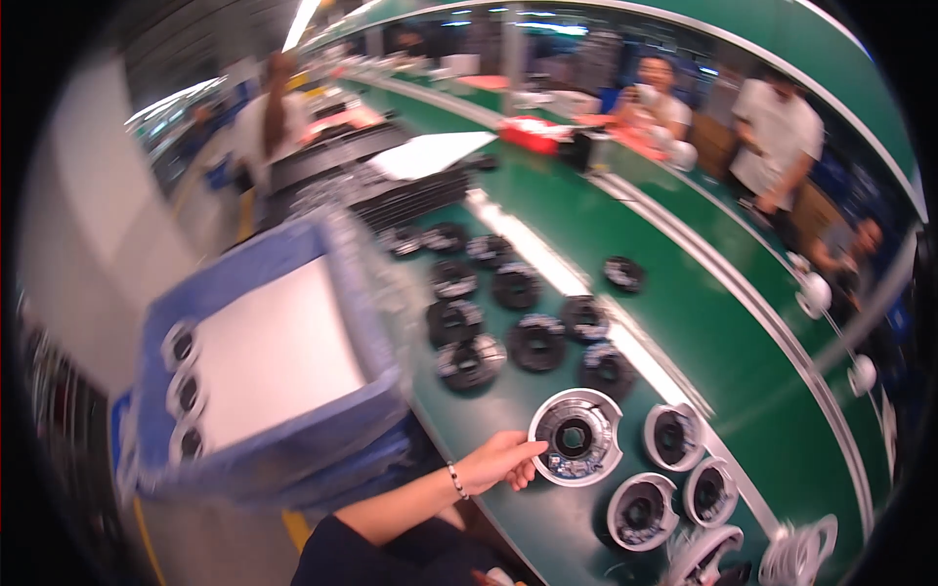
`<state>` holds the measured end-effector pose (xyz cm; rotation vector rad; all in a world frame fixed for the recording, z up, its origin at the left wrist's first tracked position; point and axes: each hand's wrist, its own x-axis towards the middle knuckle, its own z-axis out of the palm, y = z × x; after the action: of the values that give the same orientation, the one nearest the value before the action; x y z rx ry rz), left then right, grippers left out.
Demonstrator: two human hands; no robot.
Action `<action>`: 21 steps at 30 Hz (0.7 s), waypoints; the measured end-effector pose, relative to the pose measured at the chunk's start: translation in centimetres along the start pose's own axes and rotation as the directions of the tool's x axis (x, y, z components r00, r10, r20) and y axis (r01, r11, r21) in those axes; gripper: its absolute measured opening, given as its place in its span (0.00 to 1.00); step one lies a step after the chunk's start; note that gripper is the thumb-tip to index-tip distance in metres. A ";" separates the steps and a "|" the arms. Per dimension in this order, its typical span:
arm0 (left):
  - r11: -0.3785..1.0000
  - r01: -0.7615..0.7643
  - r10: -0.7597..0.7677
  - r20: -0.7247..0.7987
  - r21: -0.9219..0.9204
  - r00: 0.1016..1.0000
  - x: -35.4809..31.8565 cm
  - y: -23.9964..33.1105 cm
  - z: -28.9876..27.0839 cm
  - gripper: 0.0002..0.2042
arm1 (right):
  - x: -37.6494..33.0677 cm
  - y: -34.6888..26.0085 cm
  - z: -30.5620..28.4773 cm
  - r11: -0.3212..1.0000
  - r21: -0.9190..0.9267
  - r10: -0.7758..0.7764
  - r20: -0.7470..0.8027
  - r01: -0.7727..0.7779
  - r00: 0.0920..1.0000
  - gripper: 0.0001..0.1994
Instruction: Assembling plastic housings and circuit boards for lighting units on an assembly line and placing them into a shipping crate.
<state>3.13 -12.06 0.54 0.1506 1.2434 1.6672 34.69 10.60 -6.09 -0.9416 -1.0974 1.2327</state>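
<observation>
My left hand (498, 463), with a beaded bracelet at the wrist, reaches in from the lower left. Its thumb and fingers are closed on the near-left rim of a white round housing (610, 430). Inside the housing sit a dark ring-shaped core and a blue circuit board. Close to its right are similar white housings with dark cores (642, 513), lying on the green bench (518, 523). Beyond my hand, several black round parts (536, 342) are spread over the bench. I cannot make out my right hand.
To the left stands a blue bin (366, 342) holding a white sheet (274, 356) and several white rings (186, 396). White ring parts (799, 555) lie at lower right. Dark stacked trays (410, 200) are farther back. People (777, 137) work across the bench.
</observation>
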 end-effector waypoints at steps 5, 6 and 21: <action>0.986 -0.151 0.166 -0.379 0.069 0.911 -15.3 2.8 -4.9 0.10 | 1.0 -3.8 1.0 0.931 0.331 0.115 0.131 -0.153 0.985 0.21; 0.977 -0.166 0.212 -0.503 0.136 0.838 -18.1 3.5 -5.5 0.10 | 0.9 -3.9 1.3 0.930 0.327 0.124 0.146 -0.166 0.982 0.21; 0.939 0.324 -0.085 -0.841 0.111 0.535 -36.0 3.4 -28.0 0.12 | -3.8 -8.7 19.4 0.913 -0.037 0.355 0.561 -0.406 0.748 0.28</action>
<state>1.48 -57.50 5.81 -0.7152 2.0961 1.3538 17.87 5.26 6.41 -0.7719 -1.3231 1.9723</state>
